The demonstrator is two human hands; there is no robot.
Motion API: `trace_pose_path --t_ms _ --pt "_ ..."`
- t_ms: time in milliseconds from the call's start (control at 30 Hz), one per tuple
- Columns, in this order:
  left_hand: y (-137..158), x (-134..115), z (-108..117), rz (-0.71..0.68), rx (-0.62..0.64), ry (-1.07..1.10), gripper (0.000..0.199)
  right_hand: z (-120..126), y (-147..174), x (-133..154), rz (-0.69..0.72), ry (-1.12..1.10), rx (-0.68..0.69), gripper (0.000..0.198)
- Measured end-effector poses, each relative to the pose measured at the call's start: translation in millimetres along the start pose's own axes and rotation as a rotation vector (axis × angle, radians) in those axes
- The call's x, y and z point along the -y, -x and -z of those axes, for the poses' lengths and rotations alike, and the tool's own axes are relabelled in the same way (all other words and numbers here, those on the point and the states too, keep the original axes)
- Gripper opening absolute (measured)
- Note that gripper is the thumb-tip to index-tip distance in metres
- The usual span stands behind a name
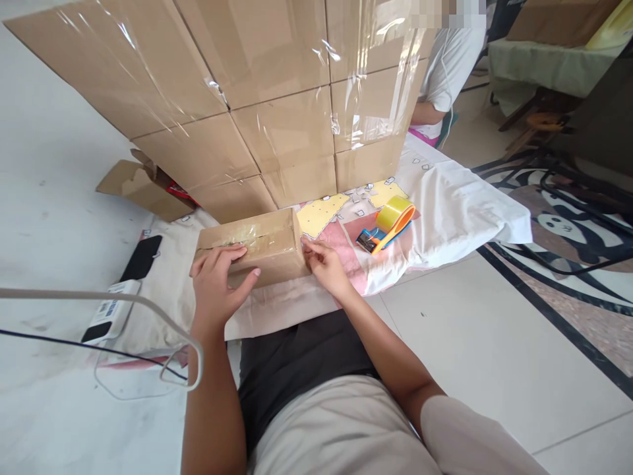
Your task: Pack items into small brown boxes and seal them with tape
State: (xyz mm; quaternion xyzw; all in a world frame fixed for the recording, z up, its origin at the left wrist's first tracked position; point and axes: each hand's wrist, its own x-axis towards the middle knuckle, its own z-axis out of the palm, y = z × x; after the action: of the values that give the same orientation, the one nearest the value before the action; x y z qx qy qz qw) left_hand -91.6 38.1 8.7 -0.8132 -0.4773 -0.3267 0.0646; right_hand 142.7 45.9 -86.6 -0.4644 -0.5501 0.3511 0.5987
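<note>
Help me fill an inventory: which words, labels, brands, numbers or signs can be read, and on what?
No text can be read.
White object at the left: dark print, too small and blurred to read.
Tape dispenser: no readable marking.
Near cardboard box and stacked boxes: no print seen.

I can't read a single word, number or brand from where I am. The only print I make out is on the white device [113, 311], off to the left of my left fingers [228, 254]: bluish-dark marks on its pale face, too small and blurred for me to tell letters from figures.
</note>
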Motion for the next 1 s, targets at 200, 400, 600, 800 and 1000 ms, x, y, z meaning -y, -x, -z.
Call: trace_pose_path --t_ms 200,400,600,800,1000 --pt "1.8 -1.9 0.1 0.037 -0.005 0.018 0.027 4.2 -6.2 -1.8 0.000 0.006 -0.016 0.047" --pt "1.4 -2.0 -0.9 0.042 -0.011 0.017 0.026 2.6 -3.0 -4.5 -0.026 0.019 -0.014 0.046" --pt "1.5 -0.5 -1.3 0.031 -0.007 0.007 0.027 4.9 -1.4 -3.3 -0.025 0.032 0.008 0.046" --pt "2.0 -0.8 -1.8 0.041 -0.012 0.007 0.026 5.5 -2.0 2.9 0.015 0.021 0.051 0.050" --pt "1.5 -1.2 -1.4 0.061 -0.024 0.047 0.021 18.8 0.4 3.9 -0.019 0.050 0.103 0.055"
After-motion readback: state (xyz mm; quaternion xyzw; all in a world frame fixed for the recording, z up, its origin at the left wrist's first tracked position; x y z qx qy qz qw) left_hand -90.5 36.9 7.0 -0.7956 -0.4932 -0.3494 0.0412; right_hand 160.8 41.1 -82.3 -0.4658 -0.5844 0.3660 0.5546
